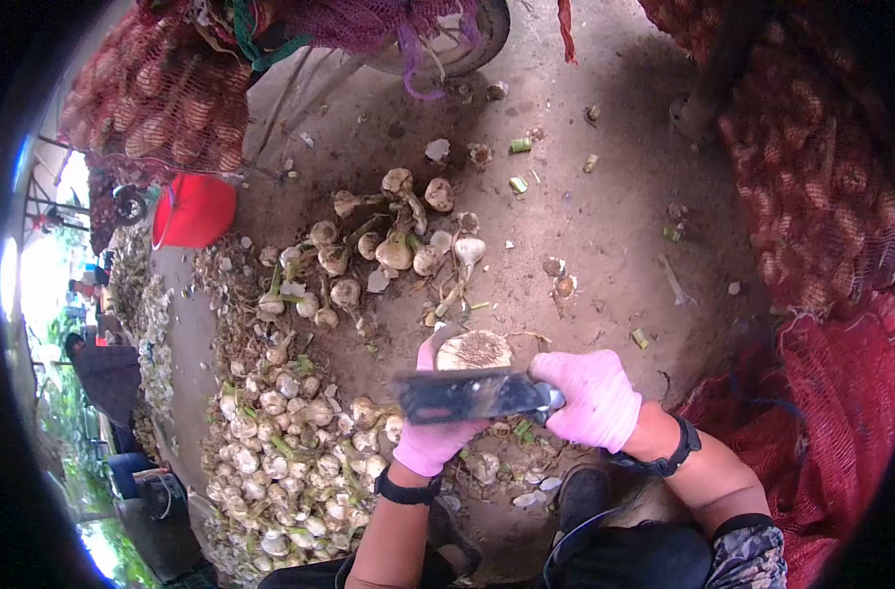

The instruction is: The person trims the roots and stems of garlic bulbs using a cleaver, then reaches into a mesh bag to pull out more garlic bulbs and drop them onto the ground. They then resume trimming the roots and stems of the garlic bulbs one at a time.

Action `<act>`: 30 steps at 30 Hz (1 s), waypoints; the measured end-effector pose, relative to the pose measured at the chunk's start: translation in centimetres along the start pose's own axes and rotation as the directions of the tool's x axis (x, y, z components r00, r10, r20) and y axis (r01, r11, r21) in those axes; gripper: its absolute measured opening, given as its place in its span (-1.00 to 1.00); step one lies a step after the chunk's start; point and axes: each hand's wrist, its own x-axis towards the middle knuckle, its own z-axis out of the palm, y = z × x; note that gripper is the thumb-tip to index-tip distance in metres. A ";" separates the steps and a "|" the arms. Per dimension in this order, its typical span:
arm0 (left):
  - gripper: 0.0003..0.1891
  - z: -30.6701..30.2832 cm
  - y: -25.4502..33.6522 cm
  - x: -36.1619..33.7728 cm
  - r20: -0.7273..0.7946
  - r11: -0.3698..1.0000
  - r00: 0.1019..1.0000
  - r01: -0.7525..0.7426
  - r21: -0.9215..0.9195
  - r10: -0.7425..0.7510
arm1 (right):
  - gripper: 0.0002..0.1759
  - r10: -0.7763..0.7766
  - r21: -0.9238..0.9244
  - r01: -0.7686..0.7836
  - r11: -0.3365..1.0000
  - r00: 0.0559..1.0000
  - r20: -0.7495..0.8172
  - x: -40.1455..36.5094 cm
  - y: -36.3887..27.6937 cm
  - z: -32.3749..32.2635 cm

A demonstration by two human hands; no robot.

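Note:
My left hand [433, 452], in a pink glove, is closed around a garlic bulb [475, 349], whose brown root end faces up. Across the front of the bulb lies a wide dark blade, probably a knife [467, 396], slightly blurred and hiding part of my left fingers. My right hand [593, 398], also gloved in pink, is wrapped around its handle end. Just beyond the bulb, garlic with stems [393, 251] lies loosely grouped on the ground. A larger garlic heap [280, 461] spreads to the left of my left forearm.
Red net sacks full of garlic stand at the upper left [162, 113] and right [811, 187]. A slack red net [820, 412] lies by my right arm. Near the left sack is a red bucket [194, 211]. A wheel [457, 44] shows at the top; cut stems [519, 184] litter the floor.

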 end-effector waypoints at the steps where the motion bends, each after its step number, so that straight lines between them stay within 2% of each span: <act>1: -0.06 0.1 0.4 -0.1 0.000 1.000 1.000 0.001 0.001 -0.001 | -0.75 -0.073 -0.048 0.072 0.996 0.997 -0.015 0.0 -0.1 0.1; 3: -0.05 0.4 1.9 -0.2 -0.029 0.991 0.999 -0.036 0.132 0.040 | -0.73 -0.080 -0.078 0.081 0.994 0.997 0.023 -0.1 -0.2 0.3; 4: -0.05 0.3 1.1 -0.2 -0.030 0.993 0.996 -0.083 0.082 0.086 | -0.72 -0.071 -0.091 0.077 0.993 0.995 0.064 -0.1 -0.2 0.4; 8: -0.09 0.1 1.6 -0.3 -0.069 0.981 0.997 -0.011 0.193 0.025 | -0.70 -0.089 -0.094 0.103 0.990 0.985 0.146 -0.7 -0.3 1.5; 11: -0.16 0.2 1.0 -1.1 -0.018 0.968 1.000 -0.009 0.253 0.014 | -0.70 -0.094 -0.086 0.104 0.991 0.989 0.111 -1.0 0.2 2.4; 13: -0.28 1.1 1.3 -2.0 -0.066 0.904 0.965 -0.212 0.372 0.254 | -0.69 -0.126 -0.115 0.134 0.984 0.989 0.076 -0.9 1.1 3.5; 14: -0.32 1.7 2.3 -1.7 -0.159 0.991 0.980 0.127 0.041 -0.119 | -0.68 -0.159 -0.148 0.162 0.976 0.987 0.036 -0.8 1.6 4.0; 17: -0.32 1.8 1.2 -2.0 -0.205 0.984 0.973 0.130 0.118 -0.104 | -0.74 -0.240 -0.179 0.236 0.955 0.971 -0.003 -0.5 2.4 4.7; 21: -0.27 2.1 1.2 -2.4 -0.217 0.980 0.968 0.155 0.122 -0.126 | -0.79 -0.258 -0.242 0.249 0.938 0.966 -0.003 1.3 5.4 5.3; 22: -0.27 2.0 1.4 -2.4 -0.207 0.977 0.959 0.207 0.051 -0.193 | -0.83 0.035 -0.308 -0.023 0.951 0.999 0.033 2.5 6.7 4.1; 23: -0.26 1.7 1.7 -3.0 -0.190 0.961 0.943 0.277 -0.011 -0.274 | -0.87 0.336 -0.363 -0.294 0.884 0.940 0.056 2.5 7.6 3.7; 24: -0.23 2.0 2.8 -3.8 -0.178 0.932 0.983 0.099 0.349 -0.038 | -0.88 0.406 -0.263 -0.410 0.873 0.911 -0.073 1.4 9.3 3.5; 25: -0.17 1.3 0.9 -3.9 -0.142 0.901 0.987 -0.002 0.435 0.071 | -0.89 0.448 -0.171 -0.482 0.859 0.871 -0.200 2.0 10.9 2.6; 26: -0.14 1.8 0.6 -3.3 -0.244 0.967 0.969 0.079 0.244 -0.018 | -0.86 0.420 -0.146 -0.455 0.878 0.881 -0.217 1.8 7.9 2.0; 27: -0.11 2.2 0.3 -2.8 -0.296 0.988 0.947 0.149 0.048 -0.129 | -0.84 0.390 -0.178 -0.430 0.885 0.894 -0.220 1.6 7.8 2.9; 28: -0.09 1.6 -0.4 -2.6 -0.299 0.975 0.950 0.148 0.164 -0.094 | -0.82 0.392 -0.166 -0.426 0.889 0.898 -0.201 1.8 7.9 2.7; 29: -0.09 0.2 -1.3 -3.0 -0.301 0.971 0.948 0.161 0.177 -0.103 | -0.80 0.400 -0.145 -0.423 0.894 0.902 -0.163 1.6 7.8 3.1; 30: -0.09 -1.6 -1.9 -3.1 -0.363 0.894 0.932 0.159 0.419 0.004 | -0.80 0.402 -0.135 -0.425 0.895 0.900 -0.166 1.4 8.1 3.5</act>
